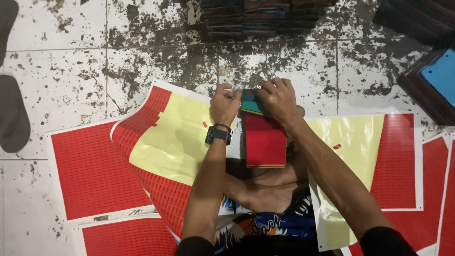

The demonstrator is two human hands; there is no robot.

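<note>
Fingers of both hands on teal-and-red booklet, above sticker sheets.

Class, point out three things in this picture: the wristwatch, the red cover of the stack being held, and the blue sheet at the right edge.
wristwatch (218,134), head view, on its black band.
red cover (265,141), head view, middle of its face.
blue sheet (441,75), head view, centre of the visible part.

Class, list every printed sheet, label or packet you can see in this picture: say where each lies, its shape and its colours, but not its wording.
Sticker sheet: left of the left hand, curled, red with yellow backing.
Second sticker sheet: right, flat, red and yellow.
Red sheet: far left, flat, white-edged.
Booklet: under both hands, right hand too, red, teal top.
Stacks: top, dark.
</note>
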